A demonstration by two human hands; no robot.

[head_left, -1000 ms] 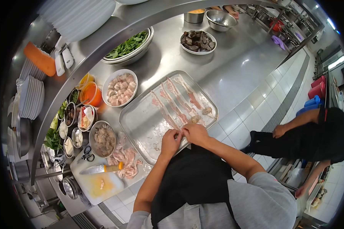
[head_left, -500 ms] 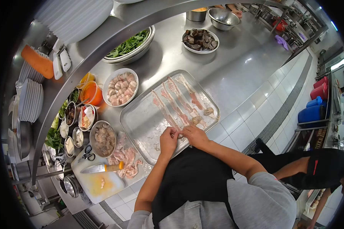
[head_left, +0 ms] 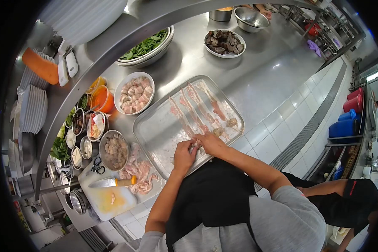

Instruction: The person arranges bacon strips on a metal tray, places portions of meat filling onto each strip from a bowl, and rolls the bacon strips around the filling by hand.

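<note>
Several bacon strips (head_left: pixel 192 106) lie side by side on a metal tray (head_left: pixel 149 126), with small pale shrimp-like pieces (head_left: pixel 218 131) near the ends of the right-hand strips. At the tray's near edge, my left hand (head_left: pixel 185 154) and my right hand (head_left: pixel 211 145) meet at the lower end of the leftmost strip. The fingers of both are pinched together there, around the strip's end and a small pale piece partly hidden between them. A white bowl of bacon rolls (head_left: pixel 134 93) stands behind the tray, to the left.
Left of the tray are a bowl of raw shrimp (head_left: pixel 114 150), loose bacon (head_left: pixel 140 174), a knife (head_left: pixel 113 182) on a cutting board (head_left: pixel 101 208) and scissors (head_left: pixel 98 166). A plate of dark pieces (head_left: pixel 224 43) stands farther back. Another person (head_left: pixel 344 197) is at the right.
Both hands stay together at the leftmost strip, whose lower end now sits a little higher on the tray. The other person at the right has shifted lower in view.
</note>
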